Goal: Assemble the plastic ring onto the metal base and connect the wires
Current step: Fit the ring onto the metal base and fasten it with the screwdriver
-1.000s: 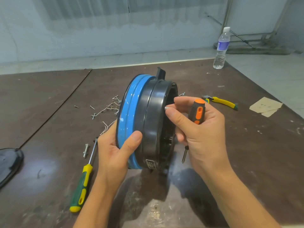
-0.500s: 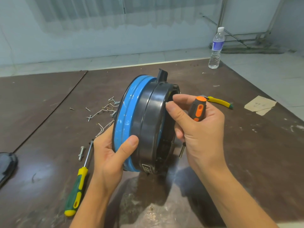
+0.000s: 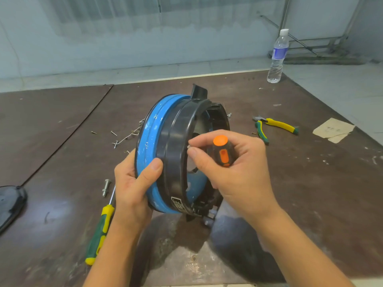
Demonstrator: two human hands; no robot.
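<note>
A blue metal base (image 3: 149,139) stands on edge above the brown table, with a black plastic ring (image 3: 176,141) fitted against its right side. My left hand (image 3: 132,183) grips the lower left rim, thumb across the blue and black seam. My right hand (image 3: 232,162) holds a black and orange screwdriver (image 3: 222,151) in its curled fingers. Its thumb and forefinger pinch a small silver screw (image 3: 188,147) at the ring's inner edge. No wires can be made out inside the ring.
A green and yellow screwdriver (image 3: 101,224) and a bolt (image 3: 106,187) lie left of my left hand. Loose screws and wire clips (image 3: 124,135) are scattered behind the base. Yellow-handled pliers (image 3: 273,126), a paper scrap (image 3: 333,130), a water bottle (image 3: 277,56) and a dark lid (image 3: 10,204) sit around.
The base has tilted so the ring's opening faces me more. My right hand turned the screwdriver's orange end toward the camera and stays at the ring's inner edge with the screw.
</note>
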